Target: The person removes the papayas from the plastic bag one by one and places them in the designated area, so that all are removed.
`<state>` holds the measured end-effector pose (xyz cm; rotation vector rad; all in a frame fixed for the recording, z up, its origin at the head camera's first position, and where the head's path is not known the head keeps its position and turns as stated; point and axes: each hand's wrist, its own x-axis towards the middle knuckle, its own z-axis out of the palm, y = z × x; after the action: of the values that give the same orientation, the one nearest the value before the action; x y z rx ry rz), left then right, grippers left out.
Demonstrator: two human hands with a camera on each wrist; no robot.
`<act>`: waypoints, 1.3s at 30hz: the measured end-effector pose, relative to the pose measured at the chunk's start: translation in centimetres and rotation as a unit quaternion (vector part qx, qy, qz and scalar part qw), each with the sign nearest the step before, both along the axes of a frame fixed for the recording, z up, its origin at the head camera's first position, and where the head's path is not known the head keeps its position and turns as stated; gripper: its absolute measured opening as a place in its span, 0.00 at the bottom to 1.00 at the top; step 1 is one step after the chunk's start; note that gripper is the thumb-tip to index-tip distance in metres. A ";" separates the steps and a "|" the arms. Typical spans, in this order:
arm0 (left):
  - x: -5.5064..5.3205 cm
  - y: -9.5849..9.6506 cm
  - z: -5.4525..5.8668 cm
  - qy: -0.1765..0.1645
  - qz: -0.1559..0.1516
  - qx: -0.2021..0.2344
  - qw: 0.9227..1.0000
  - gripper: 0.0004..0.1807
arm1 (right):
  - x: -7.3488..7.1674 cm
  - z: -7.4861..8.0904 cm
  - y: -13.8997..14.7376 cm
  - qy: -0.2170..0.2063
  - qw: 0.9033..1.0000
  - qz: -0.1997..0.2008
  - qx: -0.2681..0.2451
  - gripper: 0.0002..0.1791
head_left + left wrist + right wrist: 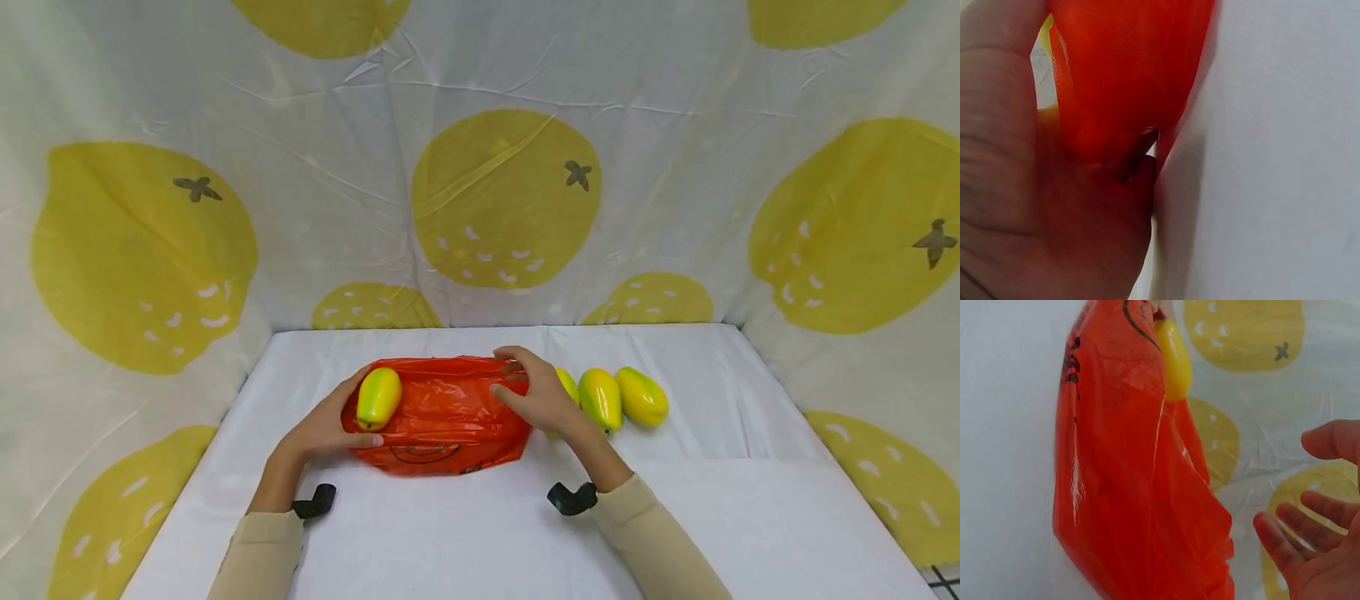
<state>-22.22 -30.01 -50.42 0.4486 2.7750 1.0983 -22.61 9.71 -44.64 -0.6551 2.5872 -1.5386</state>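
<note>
A red plastic bag [457, 408] with black print lies on the white table. At its left end, a glossy yellow-green fruit [378, 398], like a mango or papaya, sits at the bag's mouth; in the right wrist view the fruit [1175, 361] sticks out past the rim. My left hand [327, 421] holds that end, thumb along the front rim and the other fingers mostly hidden by the bag. Over the bag's right end hovers my right hand [542, 394], fingers spread and holding nothing. In the right wrist view the hand [1325, 550] is apart from the bag.
Beside my right hand, several similar yellow-green fruits [600, 400] lie in a row, one partly behind the hand. A lemon-print cloth [480, 83] hangs at the back and both sides of the table [450, 533].
</note>
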 end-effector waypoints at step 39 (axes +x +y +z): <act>-0.1 0.1 0.1 -0.004 -0.004 0.004 1.000 0.70 | -0.1 -3.3 -10.3 -0.035 0.997 0.051 0.035 0.40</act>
<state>-22.32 -29.88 -50.31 0.4557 2.7599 1.1080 -22.72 -0.54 -47.93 -0.7026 2.5011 -1.4093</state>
